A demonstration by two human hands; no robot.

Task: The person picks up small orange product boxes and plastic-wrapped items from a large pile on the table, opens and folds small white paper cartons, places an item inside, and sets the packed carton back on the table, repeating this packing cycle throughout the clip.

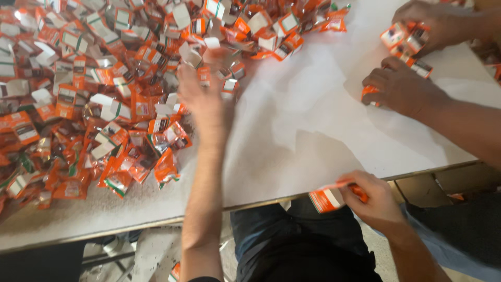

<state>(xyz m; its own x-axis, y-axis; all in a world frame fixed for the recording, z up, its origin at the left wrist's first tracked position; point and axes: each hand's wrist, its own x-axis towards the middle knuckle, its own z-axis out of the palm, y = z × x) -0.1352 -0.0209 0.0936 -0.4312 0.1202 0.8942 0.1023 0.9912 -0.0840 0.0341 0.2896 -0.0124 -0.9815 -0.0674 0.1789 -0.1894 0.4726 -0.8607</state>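
A big heap of small orange and white cartons and orange sachets (104,99) covers the left and far part of a white table (313,130). My left hand (206,96) is stretched out over the heap's near edge, blurred, fingers apart, holding nothing I can see. My right hand (373,198) is at the table's front edge on the right, closed around a small orange and white carton (326,198).
Another person's two hands work at the far right: one hand (402,86) presses an orange carton on the table, the other hand (433,23) grips several cartons (404,39). Below the table edge are my dark trousers (297,245) and the floor.
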